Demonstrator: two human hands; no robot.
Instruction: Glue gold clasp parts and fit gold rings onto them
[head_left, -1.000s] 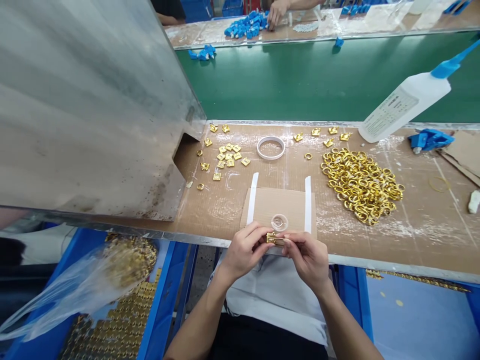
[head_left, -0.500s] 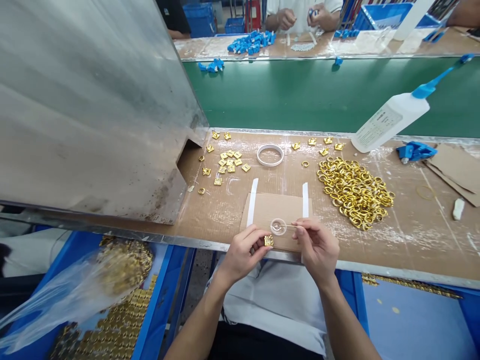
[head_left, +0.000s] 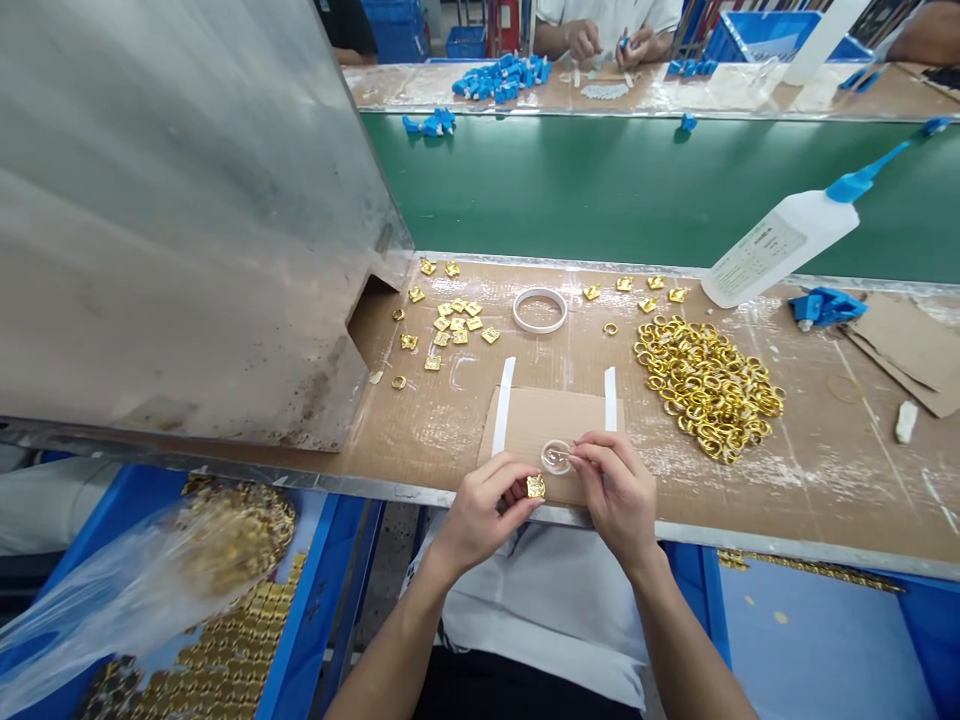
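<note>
Left hand is pinching a gold square piece at lower center; right hand is gripping a thin stick, tip reaching over a clear dish. Gold rings are lying heaped right of center.

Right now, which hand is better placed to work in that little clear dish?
Probably the right hand: it holds a thin stick that reaches over the clear dish. The left hand pinches a gold piece, so it seems less free.
</note>
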